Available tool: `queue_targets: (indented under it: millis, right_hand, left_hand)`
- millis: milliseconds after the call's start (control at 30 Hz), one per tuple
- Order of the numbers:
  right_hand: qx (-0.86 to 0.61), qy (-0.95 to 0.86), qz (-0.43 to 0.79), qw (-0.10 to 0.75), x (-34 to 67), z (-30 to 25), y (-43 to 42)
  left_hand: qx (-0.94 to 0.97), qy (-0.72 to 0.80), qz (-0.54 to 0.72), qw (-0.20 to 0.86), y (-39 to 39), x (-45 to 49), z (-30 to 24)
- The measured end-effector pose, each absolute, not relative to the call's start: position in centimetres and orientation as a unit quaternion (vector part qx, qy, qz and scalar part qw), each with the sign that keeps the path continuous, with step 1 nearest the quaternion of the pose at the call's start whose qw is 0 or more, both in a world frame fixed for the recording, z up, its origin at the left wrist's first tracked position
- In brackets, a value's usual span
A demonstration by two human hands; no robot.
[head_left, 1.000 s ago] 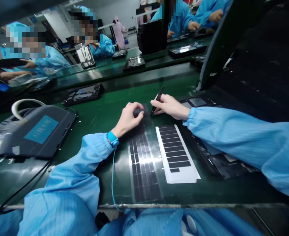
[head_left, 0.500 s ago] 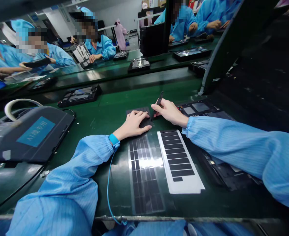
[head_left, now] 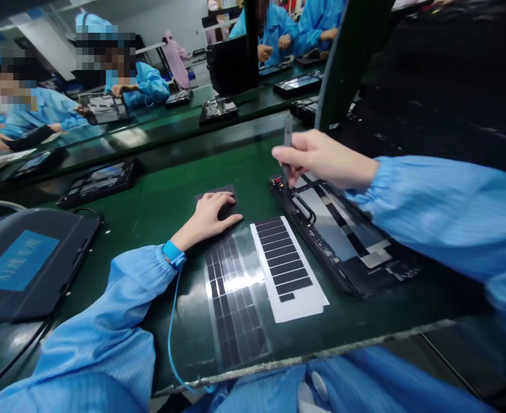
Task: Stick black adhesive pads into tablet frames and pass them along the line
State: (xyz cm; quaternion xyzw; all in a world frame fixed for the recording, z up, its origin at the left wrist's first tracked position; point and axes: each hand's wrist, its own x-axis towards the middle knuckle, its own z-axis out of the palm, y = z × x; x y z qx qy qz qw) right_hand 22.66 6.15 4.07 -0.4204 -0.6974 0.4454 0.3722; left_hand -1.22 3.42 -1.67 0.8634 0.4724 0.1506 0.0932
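Note:
My left hand (head_left: pixel 210 217), a blue band at its wrist, lies with fingers spread on a dark sheet (head_left: pixel 232 190) on the green bench. My right hand (head_left: pixel 313 155) is pinched around slim dark tweezers (head_left: pixel 288 135), held nearly upright. Their lower end is behind my fingers, over the far left corner of an opened electronic device (head_left: pixel 343 229) with black cables and grey panels inside. Between the hands, nearer me, lie a clear sheet of dark rectangles (head_left: pixel 236 321) and a white sheet of black adhesive strips (head_left: pixel 284 258).
A dark grey machine with a blue label (head_left: pixel 18 261) stands at left, its cable on the bench. Beyond run conveyor lines carrying devices such as this opened unit (head_left: pixel 102 182). Several people in blue work across. A dark upright panel (head_left: pixel 339 63) rises at right.
My right hand has moved right with the tweezers, from beside my left hand to over the opened device. My left hand stays on the dark sheet. The view has turned right.

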Motion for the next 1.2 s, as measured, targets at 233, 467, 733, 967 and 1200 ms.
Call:
queue_targets:
  millis: [233, 467, 733, 967, 1200]
  right_hand:
    - [-0.490, -0.644, 0.512, 0.287, 26.3, 0.1, 2.4]
    - [-0.495, -0.650, 0.477, 0.325, 26.2, -1.2, 3.3]
    - [-0.496, -0.619, 0.511, 0.330, 26.1, -0.7, 3.3]
    - [-0.507, -0.617, 0.510, 0.319, 26.1, -0.6, 3.3]
    - [-0.517, -0.643, 0.462, 0.323, 25.9, -0.5, 2.9]
  left_hand:
    - [0.879, 0.341, 0.278, 0.186, -1.8, 5.6, -1.1]
    - [0.883, 0.311, 0.249, 0.247, -2.7, 6.7, -3.5]
    - [0.898, 0.291, 0.242, 0.223, -2.9, 6.7, -3.0]
    - [0.916, 0.257, 0.227, 0.205, -2.8, 6.7, -2.8]
    - [0.935, 0.246, 0.194, 0.168, -3.0, 6.9, -2.4]
